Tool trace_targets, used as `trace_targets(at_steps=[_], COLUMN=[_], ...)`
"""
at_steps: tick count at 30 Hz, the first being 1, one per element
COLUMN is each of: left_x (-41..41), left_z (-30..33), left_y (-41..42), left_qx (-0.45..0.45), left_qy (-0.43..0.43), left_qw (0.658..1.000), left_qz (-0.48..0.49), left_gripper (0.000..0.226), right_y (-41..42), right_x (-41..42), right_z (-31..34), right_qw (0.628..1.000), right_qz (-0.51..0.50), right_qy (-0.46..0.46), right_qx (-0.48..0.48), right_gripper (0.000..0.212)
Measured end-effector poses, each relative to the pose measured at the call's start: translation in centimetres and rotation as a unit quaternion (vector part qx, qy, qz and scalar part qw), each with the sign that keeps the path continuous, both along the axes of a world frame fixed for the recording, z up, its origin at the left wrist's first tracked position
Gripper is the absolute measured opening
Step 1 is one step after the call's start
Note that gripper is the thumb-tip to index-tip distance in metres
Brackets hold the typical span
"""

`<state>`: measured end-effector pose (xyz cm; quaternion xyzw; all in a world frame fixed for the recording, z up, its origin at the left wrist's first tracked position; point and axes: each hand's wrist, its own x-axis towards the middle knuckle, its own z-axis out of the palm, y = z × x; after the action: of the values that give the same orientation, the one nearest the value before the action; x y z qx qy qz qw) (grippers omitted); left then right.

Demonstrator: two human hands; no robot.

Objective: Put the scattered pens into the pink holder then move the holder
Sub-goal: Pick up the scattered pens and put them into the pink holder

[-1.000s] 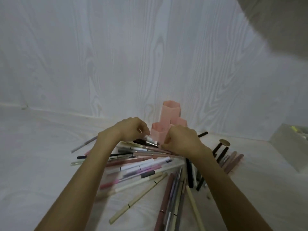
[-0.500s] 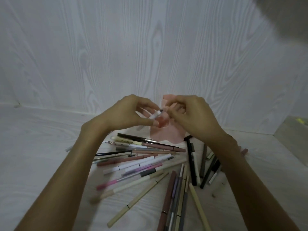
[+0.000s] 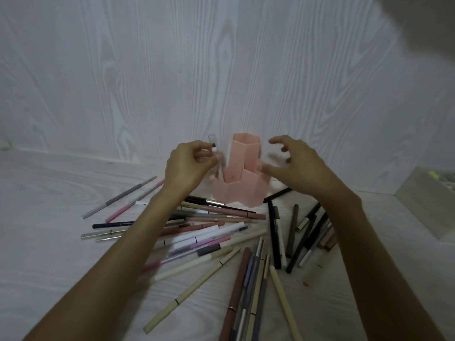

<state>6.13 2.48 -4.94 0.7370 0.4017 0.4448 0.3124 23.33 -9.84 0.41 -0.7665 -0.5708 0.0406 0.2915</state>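
Observation:
The pink holder (image 3: 242, 173), made of joined hexagonal tubes, stands upright on the pale wood floor near the wall. My left hand (image 3: 187, 166) is just left of it and pinches a thin white pen with a clear cap (image 3: 216, 156), held upright beside the holder's left tube. My right hand (image 3: 293, 163) hovers at the holder's right side, fingers curled apart, nothing in it. Several pens (image 3: 221, 232) in pink, beige, black and white lie scattered on the floor in front of the holder, between my forearms.
A white wood-grain wall (image 3: 221, 70) rises right behind the holder. A pale box (image 3: 428, 205) sits at the right edge. Two loose pens (image 3: 123, 198) lie apart to the left. More pens (image 3: 305, 232) fan out to the right under my right forearm.
Both hands lifted from the pen pile with one pen. The right hand let go of it and moved right; the left hand now holds it upright beside the holder.

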Motion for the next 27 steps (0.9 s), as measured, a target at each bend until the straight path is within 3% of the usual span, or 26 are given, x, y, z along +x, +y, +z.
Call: trace_targets(at_steps=[6, 15, 21, 24, 27], left_x=[0.1, 0.1, -0.1, -0.2, -1.1], left_z=[-0.5, -0.4, -0.4, -0.1, 1.0], left_y=[0.4, 0.0, -0.3, -0.3, -0.1], left_qx=[0.005, 0.011, -0.061, -0.078, -0.090], left_qy=[0.093, 0.108, 0.108, 0.122, 0.171], left_qw=[0.995, 0.993, 0.992, 0.989, 0.979], left_qz=[0.023, 0.037, -0.026, -0.042, -0.062], left_gripper=[0.033, 0.036, 0.025, 0.035, 0.042], right_y=[1.7, 1.7, 1.4, 0.8, -0.5], right_x=[0.4, 2.1, 1.5, 0.7, -0.6], right_z=[-2.6, -3.1, -2.5, -1.2, 1.0], right_qw=[0.997, 0.984, 0.992, 0.996, 0.998], right_qz=[0.005, 0.083, 0.081, 0.073, 0.065], right_qy=[0.076, 0.155, 0.091, 0.035, -0.024], right_qx=[0.004, -0.013, -0.039, -0.037, 0.006], right_gripper=[0.048, 0.074, 0.072, 0.070, 0.047])
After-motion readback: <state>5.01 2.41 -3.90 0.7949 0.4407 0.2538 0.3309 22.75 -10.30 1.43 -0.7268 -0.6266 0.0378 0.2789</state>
